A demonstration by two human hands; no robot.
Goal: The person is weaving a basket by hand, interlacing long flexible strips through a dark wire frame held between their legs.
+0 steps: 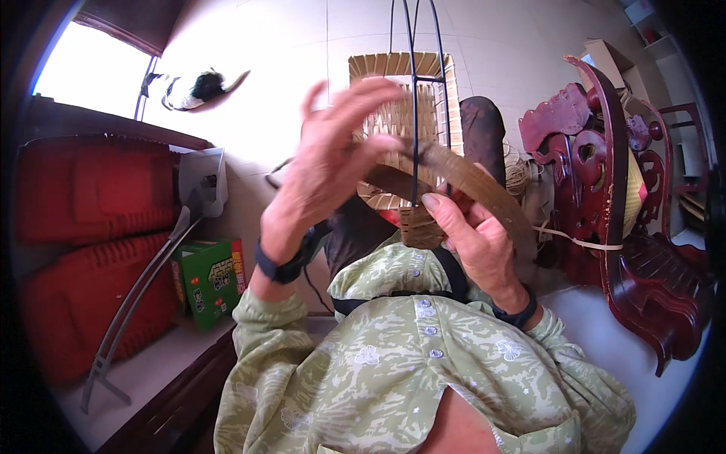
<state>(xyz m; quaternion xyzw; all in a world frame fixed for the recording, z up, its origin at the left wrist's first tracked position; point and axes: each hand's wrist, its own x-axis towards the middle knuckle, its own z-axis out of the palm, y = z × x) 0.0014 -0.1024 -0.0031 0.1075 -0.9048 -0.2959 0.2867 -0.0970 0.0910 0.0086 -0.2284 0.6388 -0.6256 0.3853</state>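
Observation:
A black wire frame (414, 113) stretches away from my lap, its near end wrapped in a woven brown strip (420, 227). My right hand (480, 238) pinches this wrapped end, thumb on top. From there a long flat brown strip (484, 181) curves up and over in a loop across the wires. My left hand (340, 140) is raised left of the frame, fingers spread and somewhat blurred. Its thumb side is by the loop; contact is unclear. Beyond and under the frame lies a rectangular woven basket (359, 68) in tan strips, partly covered by my left hand.
Carved dark-red wooden furniture (612, 151) stands at right, with a coil of strips (518, 174) near it. Left are red ribbed cases (98, 189), a green box (208, 284) and a grey metal-legged item (204, 178). A black-and-white animal (189, 89) lies on the floor.

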